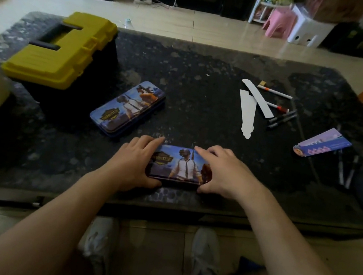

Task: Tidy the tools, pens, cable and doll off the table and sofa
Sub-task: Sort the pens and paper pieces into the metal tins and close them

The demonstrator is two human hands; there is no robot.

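A printed pencil tin [178,165] lies near the table's front edge. My left hand [133,161] grips its left end, thumb under the near side and fingers over the far edge. My right hand [224,171] grips its right end the same way. A second tin [128,107] of the same print lies shut further back on the left. Pens lie at the right: two white ones with red caps [275,92] [277,107] and two dark ones [282,119]. Two more pens [345,170] lie near the right edge.
A yellow-lidded black toolbox [61,49] stands shut at the table's back left. White paper strips [247,113] lie beside the pens. A purple card [321,145] lies at the right. The dark stone table [205,79] fills the view; pink and white stools [277,21] stand on the floor beyond.
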